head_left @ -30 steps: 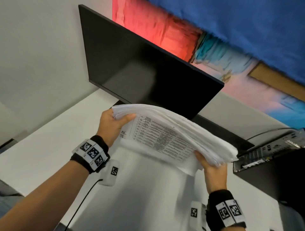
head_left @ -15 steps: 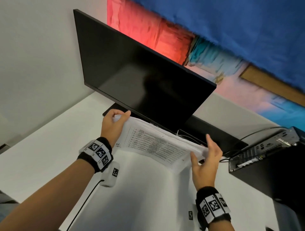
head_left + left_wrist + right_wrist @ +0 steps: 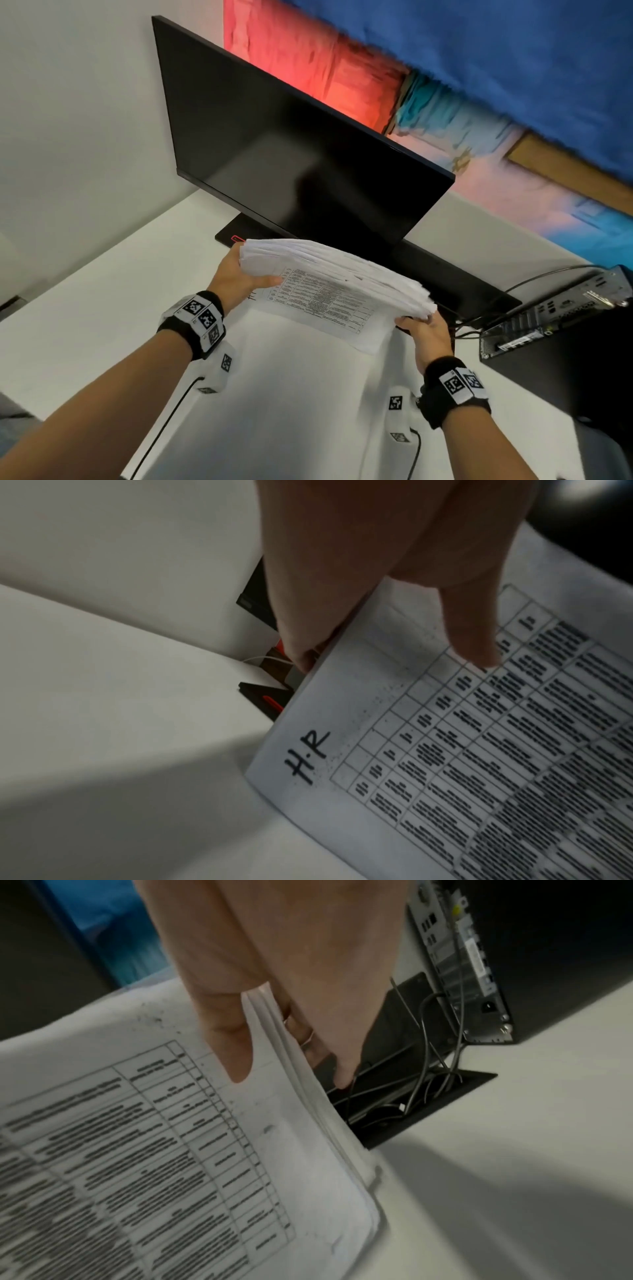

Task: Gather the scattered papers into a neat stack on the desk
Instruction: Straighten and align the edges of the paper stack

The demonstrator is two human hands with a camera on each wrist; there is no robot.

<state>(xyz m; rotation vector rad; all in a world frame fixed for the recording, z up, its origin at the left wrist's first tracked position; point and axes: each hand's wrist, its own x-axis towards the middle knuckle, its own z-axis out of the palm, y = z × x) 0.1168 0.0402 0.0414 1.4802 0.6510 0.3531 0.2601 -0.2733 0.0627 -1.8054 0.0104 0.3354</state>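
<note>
A thick stack of white papers (image 3: 329, 291) with a printed table on its near sheet is tilted up in front of the monitor. Its lower edge is down at the white desk (image 3: 102, 308). My left hand (image 3: 239, 277) grips the left end, with the thumb (image 3: 476, 642) on the sheet marked "H.R" (image 3: 308, 756) and the fingers behind. At the right end my right hand (image 3: 419, 327) grips too, thumb (image 3: 236, 1053) on the front and fingers (image 3: 342, 1069) behind the stack (image 3: 137, 1150).
A black monitor (image 3: 291, 154) stands just behind the papers on its base (image 3: 233, 236). A black computer case (image 3: 565, 308) sits at the right, with cables running into a desk cable slot (image 3: 428, 1096). White wall lies to the left.
Half a second ago the stack lay lower and flatter with my right hand open at its edge. Now both hands grip it and it is tilted up again.
</note>
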